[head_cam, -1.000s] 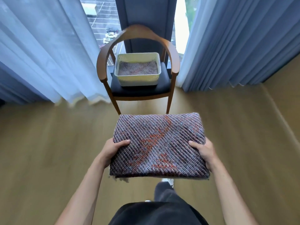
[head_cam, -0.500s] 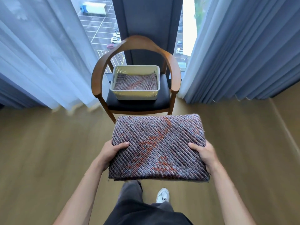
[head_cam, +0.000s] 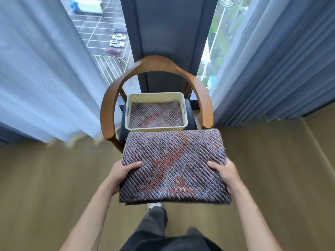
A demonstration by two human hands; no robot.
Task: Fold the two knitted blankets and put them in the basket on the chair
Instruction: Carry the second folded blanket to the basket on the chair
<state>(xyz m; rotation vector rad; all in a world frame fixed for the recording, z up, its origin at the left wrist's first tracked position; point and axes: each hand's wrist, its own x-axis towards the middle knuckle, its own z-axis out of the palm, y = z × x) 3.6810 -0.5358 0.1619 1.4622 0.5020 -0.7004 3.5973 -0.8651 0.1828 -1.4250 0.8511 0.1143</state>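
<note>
- The wooden floor fills the lower half of the frame.
- A pale sheer curtain hangs at the upper left and a grey curtain at the upper right. Between them a window shows a car park either side of a dark pillar.
- The chair stands at centre frame before the pillar. It has a curved wooden back and arms and a dark seat.
- The blanket is folded into a flat rectangle, knitted in grey and purple with orange patches. It is held level at lower centre, and its far edge overlaps the chair's front and the basket's near wall in the picture.
- The basket is cream, perforated and rectangular, and sits on the chair seat just above the blanket in the frame.
- A second blanket of the same knit lies folded flat in the basket and covers its bottom.
- The left hand grips the blanket's left edge, thumb on top and fingers hidden beneath.
- The right hand grips the right edge the same way, so the blanket spans between the two hands.
- A white shoe shows just below the blanket's near edge.
</note>
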